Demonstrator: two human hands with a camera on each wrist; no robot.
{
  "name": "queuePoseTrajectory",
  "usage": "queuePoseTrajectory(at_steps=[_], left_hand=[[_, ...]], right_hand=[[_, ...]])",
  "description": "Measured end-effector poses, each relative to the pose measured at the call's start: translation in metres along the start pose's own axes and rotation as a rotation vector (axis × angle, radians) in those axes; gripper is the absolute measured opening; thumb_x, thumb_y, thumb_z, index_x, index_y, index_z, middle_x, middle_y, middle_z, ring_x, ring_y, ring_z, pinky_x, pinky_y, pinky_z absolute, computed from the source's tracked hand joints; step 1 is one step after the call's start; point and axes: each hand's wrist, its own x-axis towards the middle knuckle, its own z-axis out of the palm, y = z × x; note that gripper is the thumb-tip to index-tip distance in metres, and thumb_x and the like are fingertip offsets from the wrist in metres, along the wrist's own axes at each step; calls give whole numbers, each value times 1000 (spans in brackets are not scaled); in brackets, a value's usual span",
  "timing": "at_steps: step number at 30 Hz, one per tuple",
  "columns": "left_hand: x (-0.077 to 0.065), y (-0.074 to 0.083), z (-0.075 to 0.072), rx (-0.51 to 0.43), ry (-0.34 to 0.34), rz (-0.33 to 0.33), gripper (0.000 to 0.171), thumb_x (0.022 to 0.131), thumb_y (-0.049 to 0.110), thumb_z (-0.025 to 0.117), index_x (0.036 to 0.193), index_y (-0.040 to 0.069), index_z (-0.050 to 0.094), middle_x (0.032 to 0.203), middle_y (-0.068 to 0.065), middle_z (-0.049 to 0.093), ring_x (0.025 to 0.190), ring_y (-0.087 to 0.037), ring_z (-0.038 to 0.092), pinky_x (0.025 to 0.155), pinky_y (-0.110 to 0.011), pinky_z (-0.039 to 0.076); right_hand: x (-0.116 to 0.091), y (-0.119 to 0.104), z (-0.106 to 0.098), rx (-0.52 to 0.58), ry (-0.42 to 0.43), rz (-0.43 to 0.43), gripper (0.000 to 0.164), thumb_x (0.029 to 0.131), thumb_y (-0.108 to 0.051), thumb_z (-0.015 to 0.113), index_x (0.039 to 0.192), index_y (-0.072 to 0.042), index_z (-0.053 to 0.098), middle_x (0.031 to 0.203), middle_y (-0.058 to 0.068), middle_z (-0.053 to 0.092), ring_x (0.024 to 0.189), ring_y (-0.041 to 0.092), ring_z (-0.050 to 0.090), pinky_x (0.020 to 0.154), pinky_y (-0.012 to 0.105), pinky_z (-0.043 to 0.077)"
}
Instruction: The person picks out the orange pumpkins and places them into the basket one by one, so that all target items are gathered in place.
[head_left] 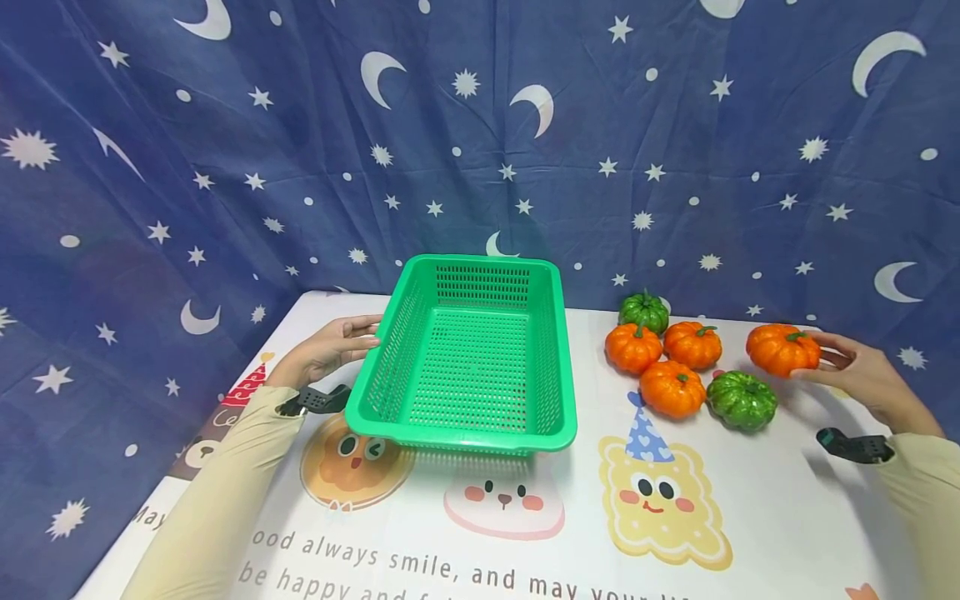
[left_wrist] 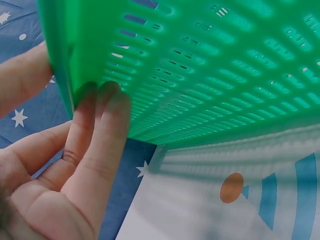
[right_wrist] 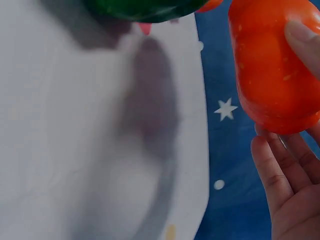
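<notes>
Orange pumpkin (head_left: 780, 350) held above the surface (head_left: 795, 517); green basket (head_left: 461, 437) steadied at its rim.
The right hand (head_left: 862, 371), partly closed, pinches the pumpkin between thumb and fingers, just beyond the green pumpkin (head_left: 742, 401). The left hand (head_left: 326, 350), loosely curled, grips the basket's left rim, fingers bent beneath it. For good control, fingertips are best spread around the ribs, clear of the green pumpkin, with the basket level.
</notes>
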Motion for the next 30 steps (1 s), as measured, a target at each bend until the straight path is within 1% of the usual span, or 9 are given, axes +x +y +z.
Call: queuePoseTrajectory(at_steps=[2, 4, 7, 12, 14, 19, 22, 26, 30], left_hand=[[0, 0, 0, 1, -1, -2, 64, 93, 4, 53, 147, -5, 19, 152, -24, 24, 102, 9, 55, 105, -31, 40], [0, 0, 0, 5, -3, -2, 65, 93, 6, 53, 147, -5, 19, 152, -23, 23, 103, 9, 54, 108, -36, 36], [0, -1, 0, 5, -4, 2, 66, 93, 7, 54, 147, -5, 19, 152, -24, 23, 103, 9, 53, 109, -36, 36], [-1, -2, 0, -4, -5, 10, 65, 94, 7, 52, 148, -4, 18, 153, -24, 22, 103, 9, 54, 98, -21, 45], [-1, -1, 0, -3, -2, 9, 63, 95, 7, 51, 148, -4, 18, 153, -23, 22, 103, 9, 54, 97, -19, 45], [-2, 2, 2, 8, 0, 6, 62, 94, 4, 50, 147, -5, 18, 152, -24, 22, 102, 10, 53, 111, -40, 32], [-2, 4, 2, 19, -5, 6, 66, 92, 7, 55, 147, -6, 20, 150, -26, 25, 102, 8, 53, 113, -49, 25], [-3, 5, -1, 52, -31, 34, 77, 87, 22, 66, 146, -5, 23, 145, -24, 34, 105, 1, 53, 111, -51, 29], [-4, 5, -4, 77, -63, 82, 81, 86, 31, 68, 146, -5, 26, 141, -23, 39, 115, -10, 52, 109, -47, 36]], right_hand=[[-2, -7, -1, 35, 12, -31, 83, 83, -29, 71, 149, -8, 26, 126, -20, 43, 85, -23, 42, 64, 2, 43], [-3, -13, -2, 67, 20, -62, 81, 83, -26, 72, 149, -8, 27, 114, -30, 40, 81, -30, 36, 65, 2, 44], [-2, -23, -3, 91, 32, -96, 81, 83, -22, 72, 147, -2, 27, 109, -35, 40, 81, -30, 39, 65, 2, 45], [-1, -43, -5, 44, 42, -105, 82, 82, -27, 73, 144, 6, 29, 106, -33, 42, 80, -29, 39, 64, 2, 44], [-1, -53, -6, 20, 44, -115, 82, 81, -28, 73, 143, 6, 31, 104, -35, 40, 81, -30, 38, 64, 1, 43], [-2, -78, -7, 4, 25, -165, 78, 81, -23, 74, 142, 2, 34, 100, -41, 40, 84, -30, 42, 67, 0, 42], [-2, -91, -6, 8, -3, -188, 76, 81, -21, 74, 142, 0, 35, 99, -44, 42, 87, -29, 43, 69, -1, 41], [-2, -107, -5, 4, -17, -217, 75, 81, -21, 74, 142, 0, 36, 100, -44, 43, 88, -28, 45, 70, -1, 40], [-1, -122, -1, -1, -21, -249, 77, 80, -20, 75, 142, 1, 35, 101, -43, 43, 88, -28, 46, 70, -1, 41]])
